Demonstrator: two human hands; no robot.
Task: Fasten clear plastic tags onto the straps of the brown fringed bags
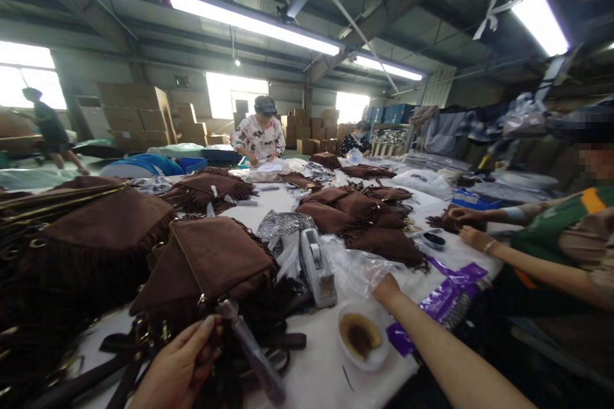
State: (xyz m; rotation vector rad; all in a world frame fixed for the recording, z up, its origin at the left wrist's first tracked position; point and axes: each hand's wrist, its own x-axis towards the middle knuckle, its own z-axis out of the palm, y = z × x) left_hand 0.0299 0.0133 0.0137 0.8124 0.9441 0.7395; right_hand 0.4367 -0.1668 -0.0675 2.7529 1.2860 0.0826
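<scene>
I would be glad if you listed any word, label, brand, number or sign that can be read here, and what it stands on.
None can be read with certainty.
Purple packaging: pale marks, too blurred to read.
White slip by the person in the floral shirt: too small to read.
Stacked cardboard boxes: any print is too small to read.
Nearest brown bag and tape dispenser: no readable text shows.

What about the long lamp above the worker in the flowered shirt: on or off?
On: the long lamp glows bright white along its whole visible length.
</scene>
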